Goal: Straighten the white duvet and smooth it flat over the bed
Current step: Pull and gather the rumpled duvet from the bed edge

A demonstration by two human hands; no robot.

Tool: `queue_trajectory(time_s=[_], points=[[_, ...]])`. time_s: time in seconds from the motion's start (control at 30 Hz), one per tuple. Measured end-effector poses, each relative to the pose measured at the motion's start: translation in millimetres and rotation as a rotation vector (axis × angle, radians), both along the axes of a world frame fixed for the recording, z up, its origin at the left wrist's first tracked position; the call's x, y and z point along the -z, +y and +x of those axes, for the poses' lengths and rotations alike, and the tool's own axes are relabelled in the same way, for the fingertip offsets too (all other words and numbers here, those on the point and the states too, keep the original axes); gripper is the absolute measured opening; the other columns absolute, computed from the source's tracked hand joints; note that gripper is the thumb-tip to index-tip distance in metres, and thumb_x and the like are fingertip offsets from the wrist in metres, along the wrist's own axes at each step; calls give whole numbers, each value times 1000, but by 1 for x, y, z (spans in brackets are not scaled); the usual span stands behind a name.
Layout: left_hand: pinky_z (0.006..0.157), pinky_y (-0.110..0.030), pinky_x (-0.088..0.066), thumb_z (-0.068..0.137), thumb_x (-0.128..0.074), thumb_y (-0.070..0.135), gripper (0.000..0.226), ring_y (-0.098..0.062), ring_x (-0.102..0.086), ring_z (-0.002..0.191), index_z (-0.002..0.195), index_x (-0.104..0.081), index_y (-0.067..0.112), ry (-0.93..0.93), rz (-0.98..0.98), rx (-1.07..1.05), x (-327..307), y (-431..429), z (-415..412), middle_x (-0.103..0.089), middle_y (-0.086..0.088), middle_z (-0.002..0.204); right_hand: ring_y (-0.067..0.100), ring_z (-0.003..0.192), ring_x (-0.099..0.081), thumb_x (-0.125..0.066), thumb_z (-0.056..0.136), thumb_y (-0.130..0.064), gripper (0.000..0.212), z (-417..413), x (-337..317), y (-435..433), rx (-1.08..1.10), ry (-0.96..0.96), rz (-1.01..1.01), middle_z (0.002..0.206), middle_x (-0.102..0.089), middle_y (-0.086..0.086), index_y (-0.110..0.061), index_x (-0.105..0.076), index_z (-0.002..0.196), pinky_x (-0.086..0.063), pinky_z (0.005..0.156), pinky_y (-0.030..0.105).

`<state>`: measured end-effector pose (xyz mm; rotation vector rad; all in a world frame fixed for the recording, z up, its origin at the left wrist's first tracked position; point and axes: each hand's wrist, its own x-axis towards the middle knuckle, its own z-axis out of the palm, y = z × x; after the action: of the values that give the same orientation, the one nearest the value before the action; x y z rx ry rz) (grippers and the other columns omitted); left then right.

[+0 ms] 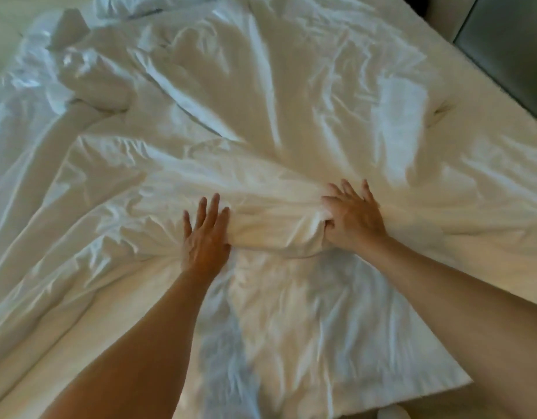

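The white duvet (261,122) lies crumpled across the bed, a raised fold (273,228) running crosswise between both hands. Left hand (205,237) presses flat, fingers spread; right hand (350,219) pinches the fold's end.

bed (460,95) | white duvet (261,122) lies on it, rumpled, bunched at centre

A bedroom: rumpled white duvet (261,116) covering a bed
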<state>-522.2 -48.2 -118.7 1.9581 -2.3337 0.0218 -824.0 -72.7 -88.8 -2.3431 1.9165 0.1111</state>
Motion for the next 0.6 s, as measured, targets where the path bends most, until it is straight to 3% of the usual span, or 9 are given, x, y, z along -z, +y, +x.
queue_trajectory(time_s=[0.1, 0.13, 0.2, 0.3, 0.33, 0.4, 0.47, 0.53, 0.6], points=[[117, -55, -11, 81, -54, 0, 40, -31, -54, 122, 118, -63, 13, 236, 48, -47, -15, -39, 6, -65, -11, 122, 32, 148, -11, -53, 73, -40, 82, 31, -2, 12, -103, -43, -112, 159, -21, 13, -15, -32, 149, 4, 119, 52], [114, -53, -20, 84, -51, 2, 35, -34, -60, 109, 115, -63, 13, 307, 96, -71, -22, -49, 10, -69, -13, 109, 31, 148, -15, -51, 70, -35, 83, 48, 0, 23, -203, -113, -178, 158, -25, 14, -13, -35, 148, -2, 119, 53], [93, -46, -41, 88, -45, 12, 26, -36, -59, 97, 109, -59, 14, 372, 213, -94, -36, -61, 16, -68, -14, 98, 26, 149, -16, -54, 68, -36, 90, 87, 6, 41, -370, -164, -201, 160, -22, 9, -13, -30, 151, -8, 118, 54], [77, -42, -49, 91, -42, 34, 21, -33, -62, 90, 99, -55, 19, 330, 338, -26, -57, -66, 27, -67, -10, 96, 25, 150, -8, -72, 68, -42, 112, 134, 13, 34, -312, -146, -171, 162, -10, 9, -15, -8, 156, -7, 119, 51], [76, -41, -49, 92, -45, 44, 26, -30, -63, 89, 102, -54, 21, 295, 360, 5, -65, -65, 31, -67, -7, 96, 27, 149, -13, -72, 72, -35, 108, 142, 16, 23, -261, -126, -199, 161, -16, 11, -16, -8, 156, -10, 119, 50], [76, -39, -49, 81, -54, 70, 60, -26, -63, 89, 119, -46, 24, 171, 366, 82, -73, -59, 38, -65, -3, 100, 29, 143, -32, -68, 81, -27, 91, 149, 15, 0, -161, -77, -222, 153, -36, 11, -16, -15, 154, -21, 116, 51], [82, -44, -48, 66, -62, 79, 97, -29, -63, 94, 138, -27, 25, -35, 276, 134, -69, -50, 43, -64, -6, 108, 26, 143, -30, -59, 91, -24, 77, 148, 5, -20, -133, -34, -175, 153, -35, 6, -19, -14, 153, -21, 116, 51], [83, -45, -48, 77, -71, 52, 98, -30, -60, 93, 148, -10, 24, -198, 91, 115, -56, -43, 45, -58, -12, 113, 24, 149, -12, -49, 92, -7, 75, 148, -10, -29, -171, -54, -63, 160, -18, 2, -19, -8, 154, -12, 119, 51], [79, -45, -47, 78, -68, 18, 90, -31, -54, 94, 149, -13, 21, -228, -128, 40, -52, -46, 50, -50, -17, 118, 23, 150, 2, -49, 87, 4, 84, 149, -27, -29, -224, -34, -11, 163, -4, 3, -15, -2, 154, -7, 120, 52]])
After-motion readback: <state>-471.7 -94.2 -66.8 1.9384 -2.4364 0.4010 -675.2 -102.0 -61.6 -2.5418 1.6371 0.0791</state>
